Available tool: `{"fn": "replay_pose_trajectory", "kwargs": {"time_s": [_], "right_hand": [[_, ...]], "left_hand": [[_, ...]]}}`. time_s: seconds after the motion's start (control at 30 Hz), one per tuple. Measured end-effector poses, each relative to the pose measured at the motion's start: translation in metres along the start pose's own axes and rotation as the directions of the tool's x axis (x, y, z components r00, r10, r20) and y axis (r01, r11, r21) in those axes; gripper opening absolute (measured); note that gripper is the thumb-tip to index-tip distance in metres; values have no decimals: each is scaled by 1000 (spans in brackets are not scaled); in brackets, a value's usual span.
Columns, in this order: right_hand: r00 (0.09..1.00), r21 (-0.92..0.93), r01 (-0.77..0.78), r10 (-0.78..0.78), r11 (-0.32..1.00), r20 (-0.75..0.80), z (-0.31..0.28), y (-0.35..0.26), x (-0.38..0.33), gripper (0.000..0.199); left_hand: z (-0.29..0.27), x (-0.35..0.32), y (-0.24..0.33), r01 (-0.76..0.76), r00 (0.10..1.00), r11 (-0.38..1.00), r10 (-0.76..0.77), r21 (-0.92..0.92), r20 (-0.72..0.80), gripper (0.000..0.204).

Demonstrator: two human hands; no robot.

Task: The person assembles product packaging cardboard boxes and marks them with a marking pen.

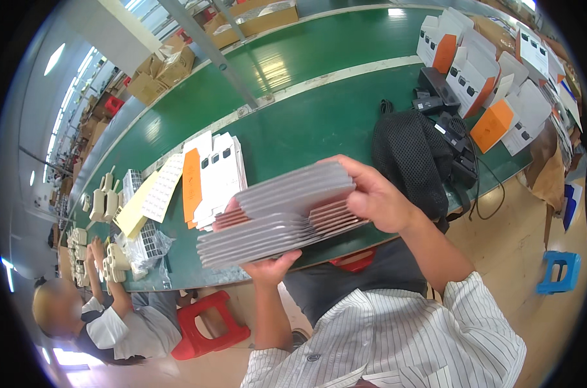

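Both my hands hold a thick stack of flattened cardboard boxes (251, 238) above the green table's near edge. Grey board edges fan toward me, with reddish faces showing between some layers. My left hand (271, 266) supports the stack from below, its thumb along the lower edge; most of its fingers are hidden. My right hand (379, 194) grips the right end, thumb in front and fingers behind. Just beyond the stack to the left lies a pile of flat white and orange boxes (219, 171) with small dark pictures on them.
A black mesh bag (410, 155) sits right of my hands, beside black power adapters (435, 97) and cables. Opened white and orange boxes (474, 74) crowd the far right. Label sheets (164, 184) lie left. A co-worker (122, 317) handles pale devices there. Stools (209, 323) stand below.
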State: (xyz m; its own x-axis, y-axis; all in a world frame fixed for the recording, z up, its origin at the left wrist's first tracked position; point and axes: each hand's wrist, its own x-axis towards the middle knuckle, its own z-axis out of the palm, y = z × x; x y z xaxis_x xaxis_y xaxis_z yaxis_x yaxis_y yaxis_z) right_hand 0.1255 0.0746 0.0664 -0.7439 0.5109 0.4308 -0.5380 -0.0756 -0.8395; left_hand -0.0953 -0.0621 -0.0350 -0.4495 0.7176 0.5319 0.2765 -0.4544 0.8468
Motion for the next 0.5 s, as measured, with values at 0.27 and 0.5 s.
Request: {"fn": "replay_pose_trajectory", "kwargs": {"time_s": [0.27,0.5], "right_hand": [[983,116,-109,125,987,-136,7,-12,10,32],[918,138,-113,156,984,-364,13,-8,23,33]], "left_hand": [[27,15,31,-108,993,992,111,63,-49,96],[33,-10,45,-188,934,982,178,-5,-311,35]]}}
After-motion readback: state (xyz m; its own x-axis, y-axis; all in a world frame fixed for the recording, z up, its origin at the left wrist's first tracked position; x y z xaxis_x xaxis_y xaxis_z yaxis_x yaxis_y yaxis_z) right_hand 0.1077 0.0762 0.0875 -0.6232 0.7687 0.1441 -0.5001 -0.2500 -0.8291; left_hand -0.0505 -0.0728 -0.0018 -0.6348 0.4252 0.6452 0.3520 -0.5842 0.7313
